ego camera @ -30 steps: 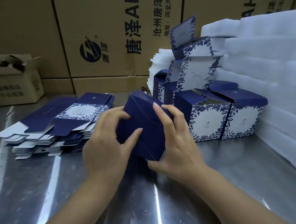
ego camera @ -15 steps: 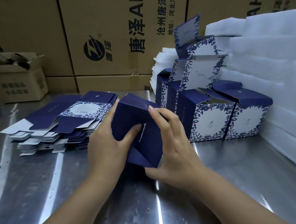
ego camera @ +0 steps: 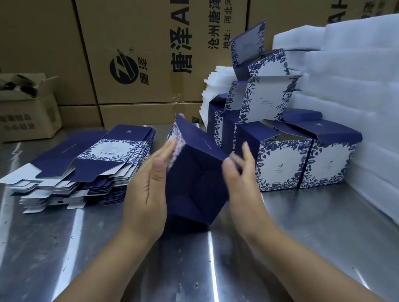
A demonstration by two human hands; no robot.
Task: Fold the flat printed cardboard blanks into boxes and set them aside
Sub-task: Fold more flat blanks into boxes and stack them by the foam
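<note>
the left hand (ego camera: 148, 193) stands on edge with its palm turned inward, fingers straight and together, thumb lying along the palm; the flat fingers press against the left wall of the box (ego camera: 196, 175) without curling round it. the right hand (ego camera: 241, 185) is smeared by motion: one finger points up, the others look loosely bent at the box's right edge, and i cannot tell whether they grasp it or only touch it.

the box sits between the two sets of fingers, tilted on one lower corner that touches the steel table (ego camera: 206, 273). it is dark blue, with a white floral border showing just past the left fingertips, and a blue flap standing up above them.

beyond the left fingers and to their outer side lies a stack of flat blanks (ego camera: 84, 167), blue with a white printed panel on the top sheet. just past the right fingers stand the folded boxes (ego camera: 283, 164), lids open, more piled on top of them at angles. outside those, white foam sheets (ego camera: 373, 108) lie stacked along the table's edge. big brown cartons (ego camera: 145, 45) with black print wall the far side, and a small open carton (ego camera: 17, 115) sits far beyond the left hand.
</note>
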